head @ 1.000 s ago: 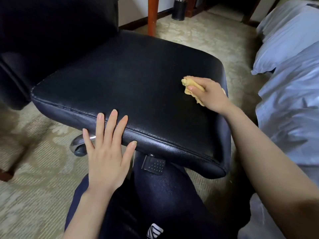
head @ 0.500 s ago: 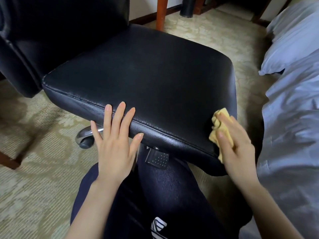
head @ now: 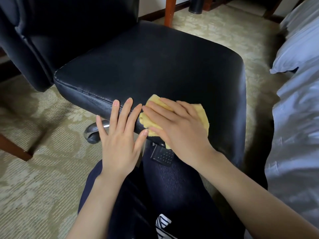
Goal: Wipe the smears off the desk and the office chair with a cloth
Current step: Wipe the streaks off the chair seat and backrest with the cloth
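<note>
The chair seat point(head: 155, 66) lies open beyond the left hand point(head: 119, 140) and right hand point(head: 179, 130) at its front edge — backrest point(head: 72, 31) walling the left, bed point(head: 296, 126) close on the right.

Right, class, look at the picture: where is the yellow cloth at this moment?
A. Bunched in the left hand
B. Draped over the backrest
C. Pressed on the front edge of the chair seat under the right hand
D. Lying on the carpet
C: the right hand lies flat on the yellow cloth at the front edge of the chair seat, while the left hand rests bare on the edge beside it.
</note>
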`<state>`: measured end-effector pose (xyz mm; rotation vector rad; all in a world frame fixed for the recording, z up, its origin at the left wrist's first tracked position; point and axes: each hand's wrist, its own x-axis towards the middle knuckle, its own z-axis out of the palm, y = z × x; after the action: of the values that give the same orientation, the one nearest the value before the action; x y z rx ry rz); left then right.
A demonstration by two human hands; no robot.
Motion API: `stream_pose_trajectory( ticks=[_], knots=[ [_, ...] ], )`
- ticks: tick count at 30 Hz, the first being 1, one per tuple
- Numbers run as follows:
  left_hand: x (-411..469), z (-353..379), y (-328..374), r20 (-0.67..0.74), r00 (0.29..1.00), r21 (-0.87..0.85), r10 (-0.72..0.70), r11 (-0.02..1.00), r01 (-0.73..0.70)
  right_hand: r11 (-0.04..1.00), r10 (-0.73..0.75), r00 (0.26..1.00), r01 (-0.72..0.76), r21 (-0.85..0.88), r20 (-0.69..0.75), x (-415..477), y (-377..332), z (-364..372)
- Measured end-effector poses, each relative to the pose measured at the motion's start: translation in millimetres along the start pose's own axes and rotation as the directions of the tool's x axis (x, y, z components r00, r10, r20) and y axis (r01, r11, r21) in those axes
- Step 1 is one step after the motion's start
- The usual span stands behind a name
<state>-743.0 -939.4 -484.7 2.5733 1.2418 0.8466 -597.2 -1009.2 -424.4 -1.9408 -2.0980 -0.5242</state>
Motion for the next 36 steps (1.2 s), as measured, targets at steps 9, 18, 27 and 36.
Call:
stream_pose_trajectory(
  ticks=[9,18,27,36],
  knots=[
    [-0.1,6.8,-2.6,-0.038,0.999,0.100,0.007,0.995,-0.003,0.964,-0.240,0.966,0.225,-0.141,-0.099,-113.1,62.9,-3.4],
    [-1.8,8.4,0.4,-0.026,0.999,0.046,0.024,0.999,-0.023,0.907,-0.418,0.908,0.419,-0.036,0.040,-129.7,101.2,-16.7],
    [-2.7,-14.4,-5.3,0.043,0.999,-0.102,0.013,0.995,-0.009,0.941,-0.328,0.937,0.312,0.130,0.123,-27.0,53.2,-17.7],
    [11.2,-54.7,-60.0,-0.103,0.928,-0.103,-0.358,0.932,0.348,0.914,-0.379,0.891,0.317,0.254,0.251,105.5,-4.7,28.6]
  ],
)
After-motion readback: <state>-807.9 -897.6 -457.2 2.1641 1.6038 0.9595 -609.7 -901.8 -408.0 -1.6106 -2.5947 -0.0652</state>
